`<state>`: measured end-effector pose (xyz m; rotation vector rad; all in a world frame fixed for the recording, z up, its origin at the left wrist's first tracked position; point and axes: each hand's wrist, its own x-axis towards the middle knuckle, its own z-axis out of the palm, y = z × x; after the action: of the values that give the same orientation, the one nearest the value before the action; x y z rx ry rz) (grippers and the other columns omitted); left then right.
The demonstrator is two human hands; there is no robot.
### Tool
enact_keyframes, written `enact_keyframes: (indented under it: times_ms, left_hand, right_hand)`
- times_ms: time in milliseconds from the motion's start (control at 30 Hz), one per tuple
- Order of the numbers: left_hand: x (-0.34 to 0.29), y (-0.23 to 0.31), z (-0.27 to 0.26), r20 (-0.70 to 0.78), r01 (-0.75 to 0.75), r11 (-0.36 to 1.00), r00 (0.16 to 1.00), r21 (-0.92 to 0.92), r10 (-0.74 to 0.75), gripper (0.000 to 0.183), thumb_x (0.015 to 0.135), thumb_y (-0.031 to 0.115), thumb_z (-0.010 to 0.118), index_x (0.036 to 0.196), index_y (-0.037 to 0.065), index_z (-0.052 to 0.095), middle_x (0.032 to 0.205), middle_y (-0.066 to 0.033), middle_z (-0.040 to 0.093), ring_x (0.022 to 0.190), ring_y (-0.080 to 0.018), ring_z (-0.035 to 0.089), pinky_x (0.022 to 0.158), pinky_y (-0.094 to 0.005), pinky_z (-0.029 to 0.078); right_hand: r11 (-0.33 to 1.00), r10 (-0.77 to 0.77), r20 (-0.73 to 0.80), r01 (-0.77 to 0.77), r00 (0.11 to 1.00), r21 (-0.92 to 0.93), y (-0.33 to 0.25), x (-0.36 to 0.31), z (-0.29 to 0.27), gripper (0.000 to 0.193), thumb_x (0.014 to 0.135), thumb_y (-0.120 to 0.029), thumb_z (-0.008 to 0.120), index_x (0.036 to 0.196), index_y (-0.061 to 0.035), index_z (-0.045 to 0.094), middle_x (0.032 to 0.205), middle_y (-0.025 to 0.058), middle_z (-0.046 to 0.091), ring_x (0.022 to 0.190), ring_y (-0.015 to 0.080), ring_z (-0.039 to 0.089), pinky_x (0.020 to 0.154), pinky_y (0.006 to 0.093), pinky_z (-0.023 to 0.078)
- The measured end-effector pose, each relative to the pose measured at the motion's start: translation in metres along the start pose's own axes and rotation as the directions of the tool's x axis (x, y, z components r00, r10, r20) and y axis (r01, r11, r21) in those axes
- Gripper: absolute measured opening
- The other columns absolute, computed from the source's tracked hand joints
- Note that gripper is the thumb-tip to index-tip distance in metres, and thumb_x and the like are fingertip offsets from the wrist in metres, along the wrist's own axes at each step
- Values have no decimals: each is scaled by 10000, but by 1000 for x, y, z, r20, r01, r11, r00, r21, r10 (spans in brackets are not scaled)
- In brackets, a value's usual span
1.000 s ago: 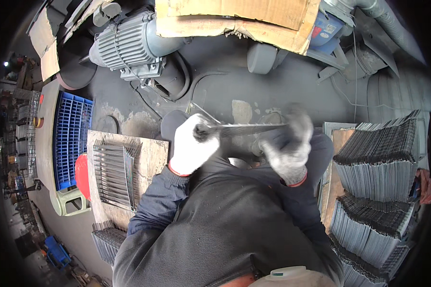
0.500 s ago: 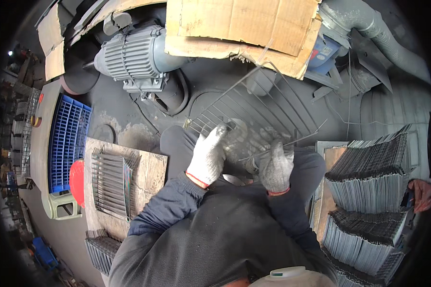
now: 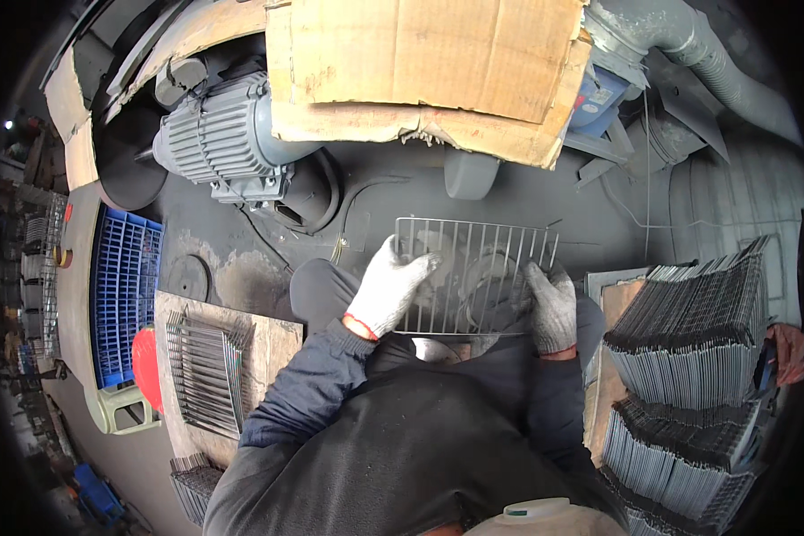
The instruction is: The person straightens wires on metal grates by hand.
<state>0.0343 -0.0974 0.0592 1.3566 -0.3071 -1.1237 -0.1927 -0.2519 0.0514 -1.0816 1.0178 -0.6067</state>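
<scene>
A metal wire rack [image 3: 463, 279] with parallel bars is held up above my lap, its broad side facing me. My left hand [image 3: 391, 281], in a white knit glove with a red cuff edge, grips the rack's left side, thumb over the bars. On the right side, my right hand [image 3: 552, 308] in a greyer glove holds the other end, its fingers partly hidden behind the wires. Short wire ends jut out at the rack's upper right corner.
Tall stacks of wire racks [image 3: 683, 335] stand at my right. Several racks [image 3: 207, 371] lie on a board [image 3: 272, 357] at my left, near a blue plastic crate [image 3: 127, 295] and a red round seat [image 3: 146, 369]. Ahead are a grey motor [image 3: 216, 138], cardboard [image 3: 420, 62] and a duct [image 3: 732, 76].
The rack has turned from a slanted, tilted pose to nearly square in front of me and come lower. Both hands have shifted their grip to its sides. My view has moved slightly.
</scene>
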Motion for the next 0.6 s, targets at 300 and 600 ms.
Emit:
enact_keyframes:
  times_ms: [300, 600]
  left_hand:
    - [65, -70, -24, -57, -154, 874, 978, 461, 202, 295, 1033, 150, 702, 1227, -35, 579, 993, -95, 701, 756, -148, 660, 595, -314, 567]
    - [34, 15, -29, -141, 185, 952, 978, 245, -154, 448, 1017, 270, 727, 1274, -66, 580, 962, -111, 712, 803, -168, 697, 681, -334, 590]
  right_hand:
    - [998, 40, -137, -46, 990, -40, 13, 48, 3, 218, 1028, -205, 744, 1160, -31, 732, 888, 9, 725, 635, 91, 646, 528, 263, 508]
    - [960, 54, -134, -89, 989, -265, 38, 55, 27, 254, 997, -226, 756, 1100, 6, 771, 914, 16, 733, 788, 117, 653, 686, 295, 514]
